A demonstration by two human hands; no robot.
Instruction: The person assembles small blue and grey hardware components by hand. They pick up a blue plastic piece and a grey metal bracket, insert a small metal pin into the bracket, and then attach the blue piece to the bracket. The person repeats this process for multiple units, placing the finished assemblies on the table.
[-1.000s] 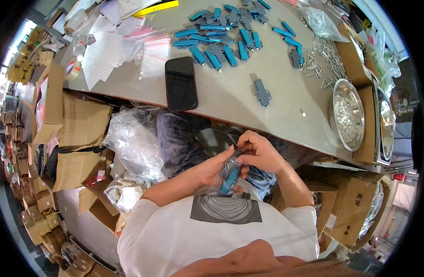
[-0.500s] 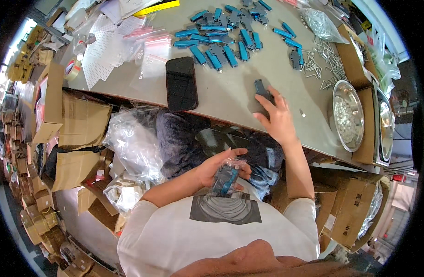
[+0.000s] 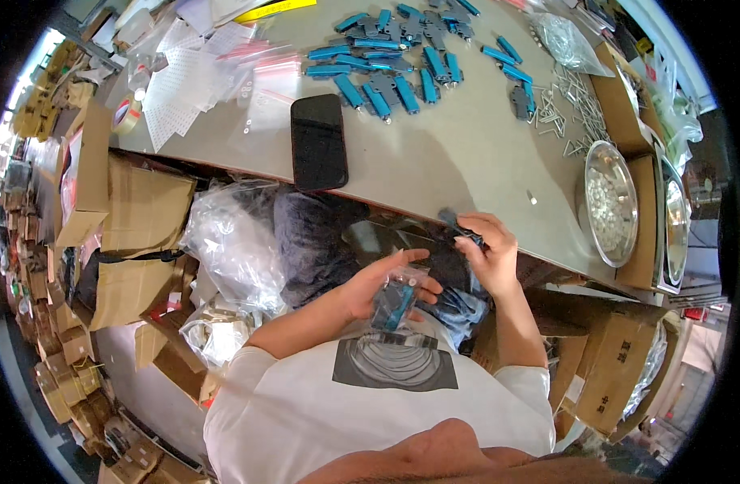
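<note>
My left hand (image 3: 386,282) is closed around a small clear plastic bag (image 3: 396,298) close to my shirt. Inside the bag are a blue and dark-grey part and a small white piece. Just off the table's front edge, my right hand (image 3: 489,248) pinches a dark-grey plastic part (image 3: 450,219), partly hidden by the fingers. More blue and dark-grey parts (image 3: 378,63) lie heaped at the back of the table (image 3: 434,173). A smaller group of blue parts (image 3: 511,68) sits to the right of the heap.
A black phone (image 3: 319,143) lies near the front edge, beside zip bags (image 3: 271,93) and perforated white sheets (image 3: 180,89). On the right are metal pins (image 3: 575,109), a steel bowl (image 3: 597,242) of small white pieces and a cardboard box (image 3: 616,81). Cartons (image 3: 148,214) flank my lap.
My right hand has lifted the dark-grey part off the table and drawn it toward me, past the front edge. My left hand stays near my chest with the bag.
</note>
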